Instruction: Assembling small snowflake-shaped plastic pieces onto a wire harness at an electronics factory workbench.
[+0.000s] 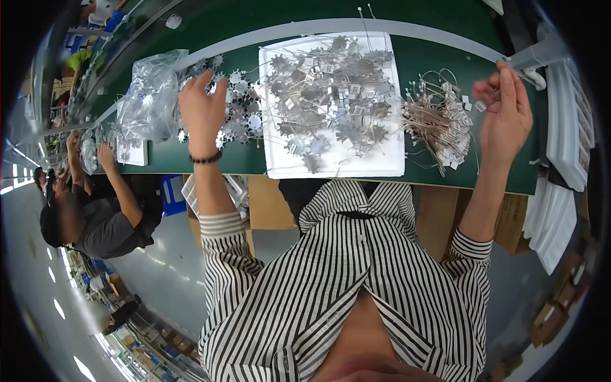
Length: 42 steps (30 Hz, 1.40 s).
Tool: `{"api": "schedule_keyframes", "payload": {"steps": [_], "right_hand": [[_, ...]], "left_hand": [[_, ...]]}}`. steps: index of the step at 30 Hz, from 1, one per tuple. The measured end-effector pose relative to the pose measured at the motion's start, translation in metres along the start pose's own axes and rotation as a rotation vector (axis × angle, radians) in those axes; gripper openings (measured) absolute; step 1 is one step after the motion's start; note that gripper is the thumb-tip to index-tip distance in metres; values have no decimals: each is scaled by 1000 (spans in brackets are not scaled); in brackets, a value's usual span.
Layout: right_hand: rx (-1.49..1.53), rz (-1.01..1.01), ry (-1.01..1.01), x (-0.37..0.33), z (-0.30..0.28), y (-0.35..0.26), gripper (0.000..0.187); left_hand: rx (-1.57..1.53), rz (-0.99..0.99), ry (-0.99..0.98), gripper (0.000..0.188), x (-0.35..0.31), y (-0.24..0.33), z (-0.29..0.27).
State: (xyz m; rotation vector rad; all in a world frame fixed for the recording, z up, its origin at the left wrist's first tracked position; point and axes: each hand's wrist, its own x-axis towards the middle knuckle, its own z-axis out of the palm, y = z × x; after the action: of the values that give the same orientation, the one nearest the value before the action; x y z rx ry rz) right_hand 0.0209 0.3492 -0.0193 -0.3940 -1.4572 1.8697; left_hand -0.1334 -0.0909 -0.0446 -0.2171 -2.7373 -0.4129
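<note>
Head view: my left hand [202, 113] above loose gear-shaped pieces [238, 121], my right hand [506, 118] beside corded tags [434, 120].
The tags lie to the left of my right hand, the nearer one, cords slanting down rightward; a white tray [273, 162] sits between my hands. My left fingers are parted; my right thumb and forefinger press together, on what I cannot tell. No print is legible.

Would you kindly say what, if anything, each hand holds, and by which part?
The left hand holds nothing visible. A white tag shows by the right hand; whether it's held cannot be told.
</note>
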Motion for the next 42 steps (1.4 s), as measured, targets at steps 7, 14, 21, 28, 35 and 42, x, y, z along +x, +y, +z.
{"api": "schedule_keyframes", "payload": {"steps": [7, 14, 21, 28, 35, 42], "right_hand": [[69, 153, -57, -21, 23, -14, 27], [-34, 262, -179, -47, 43, -13, 24], [-55, 361, -553, -86, 94, -17, 18], [-108, 283, -721, -100, 135, -16, 10], [-294, -249, -510, -113, 152, -15, 14], [-392, -478, -479, -120, 156, -13, 15]], "left_hand": [[304, 137, -269, 43, 27, -18, 38], [-66, -33, -323, 38, 30, -8, 32], [-688, -182, 146, 38, -2, 37, 11], [-1158, -262, 51, 28, -55, 126, -56], [-1368, -258, 69, 34, -78, 144, -58], [-1441, -305, 72, 36, -86, 149, -60]]}}
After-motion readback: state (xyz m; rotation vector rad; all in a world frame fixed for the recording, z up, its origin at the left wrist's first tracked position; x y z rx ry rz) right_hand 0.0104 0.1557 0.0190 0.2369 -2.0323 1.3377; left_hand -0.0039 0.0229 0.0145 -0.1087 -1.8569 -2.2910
